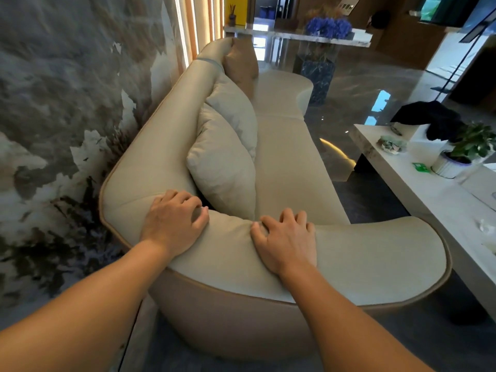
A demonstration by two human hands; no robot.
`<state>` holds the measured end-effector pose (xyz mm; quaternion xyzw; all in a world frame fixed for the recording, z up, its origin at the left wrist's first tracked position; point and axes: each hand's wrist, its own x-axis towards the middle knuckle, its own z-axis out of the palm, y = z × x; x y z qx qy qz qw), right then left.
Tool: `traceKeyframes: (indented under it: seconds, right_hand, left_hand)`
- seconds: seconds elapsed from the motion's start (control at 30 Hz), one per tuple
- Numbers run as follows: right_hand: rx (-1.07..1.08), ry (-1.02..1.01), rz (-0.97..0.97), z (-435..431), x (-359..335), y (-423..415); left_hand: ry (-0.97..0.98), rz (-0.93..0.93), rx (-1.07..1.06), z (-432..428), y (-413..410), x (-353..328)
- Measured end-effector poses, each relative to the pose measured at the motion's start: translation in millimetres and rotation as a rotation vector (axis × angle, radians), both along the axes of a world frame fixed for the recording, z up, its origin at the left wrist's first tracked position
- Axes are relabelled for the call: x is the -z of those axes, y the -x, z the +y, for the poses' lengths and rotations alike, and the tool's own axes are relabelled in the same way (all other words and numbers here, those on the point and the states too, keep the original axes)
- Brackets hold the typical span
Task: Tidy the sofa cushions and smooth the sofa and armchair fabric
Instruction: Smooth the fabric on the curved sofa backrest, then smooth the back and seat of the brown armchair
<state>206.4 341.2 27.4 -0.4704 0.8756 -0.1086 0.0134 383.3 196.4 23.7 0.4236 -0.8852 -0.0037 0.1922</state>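
A long beige sofa (290,157) runs away from me along the wall. I stand at its near end, over the padded armrest (375,253). My left hand (174,218) rests palm down on the armrest's left part, fingers curled at its inner edge. My right hand (287,237) lies flat on the armrest's middle, fingers bent and apart. Neither hand holds anything. Two beige cushions lean on the backrest: a near cushion (222,170) and one behind it (236,108). A brown cushion (241,65) stands at the far end.
A white low table (418,183) stands right of the sofa, with a potted plant (461,151), dark cloth (434,119) and small items. A patterned wall (61,103) is close on the left. Glossy floor and a counter with blue flowers (328,26) lie beyond.
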Motion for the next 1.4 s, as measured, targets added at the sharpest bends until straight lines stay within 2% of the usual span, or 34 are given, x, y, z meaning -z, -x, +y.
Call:
traceKeyframes:
  seconds: [0.1, 0.2, 0.3, 0.47, 0.57, 0.6, 0.67, 0.73, 0.83, 0.93, 1.07, 1.13, 1.2, 1.3, 1.4]
  right_hand:
    - [0.007, 0.009, 0.007, 1.2, -1.7, -1.6]
    - [0.004, -0.07, -0.034, 13.1, 0.5, -9.7]
    - [-0.077, -0.252, -0.115, 46.7, -2.0, -19.5]
    - [-0.25, -0.52, -0.176, 133.4, -48.5, -43.7]
    - [-0.148, -0.708, -0.468, 211.5, -101.0, -73.0]
    - [-0.116, -0.7, -0.503, 228.9, -110.0, -76.2]
    - [-0.058, -0.622, -0.428, 254.2, -127.6, -72.5]
    - [0.093, -0.576, -0.384, 310.6, -169.3, -67.3]
    - [0.384, -0.629, -0.449, 424.5, -208.0, -70.9]
    - [0.692, -0.572, -0.496, 532.1, -253.7, -83.1]
    - [0.862, -0.303, -0.448, 642.0, -303.8, -130.9]
    - [0.892, -0.149, -0.361, 666.8, -314.6, -152.5]
    - [0.967, -0.08, -0.234, 688.2, -313.2, -165.2]
    - [1.152, -0.172, -0.223, 730.2, -303.6, -176.0]
    - [1.187, -0.243, -0.24, 767.2, -286.2, -178.6]
  left_hand:
    - [-0.041, 0.001, -0.031, 4.6, 2.1, -1.3]
    - [-0.216, -0.05, -0.075, 14.8, -3.7, -0.5]
    - [-0.397, -0.303, -0.038, 40.1, -16.8, -12.3]
    - [-0.638, -0.658, 0.106, 85.2, -42.7, -81.7]
    - [-0.774, -0.859, 0.311, 127.8, -49.8, -147.5]
    - [-0.765, -0.838, 0.355, 139.2, -48.8, -155.7]
    - [-0.694, -0.741, 0.412, 147.5, -43.9, -172.7]
    - [-0.615, -0.713, 0.522, 174.2, -26.1, -201.7]
    - [-0.495, -0.784, 0.712, 231.7, 15.9, -228.7]
    - [-0.329, -0.897, 0.926, 303.4, 74.9, -251.0]
    - [-0.203, -0.902, 1.142, 430.6, 131.0, -292.3]
    - [-0.163, -0.879, 1.273, 498.6, 143.3, -308.8]
    - [-0.144, -0.84, 1.415, 564.4, 143.2, -323.1]
    - [-0.105, -0.693, 1.604, 653.6, 132.6, -339.2]
    - [-0.005, -0.55, 1.709, 721.1, 132.5, -346.7]
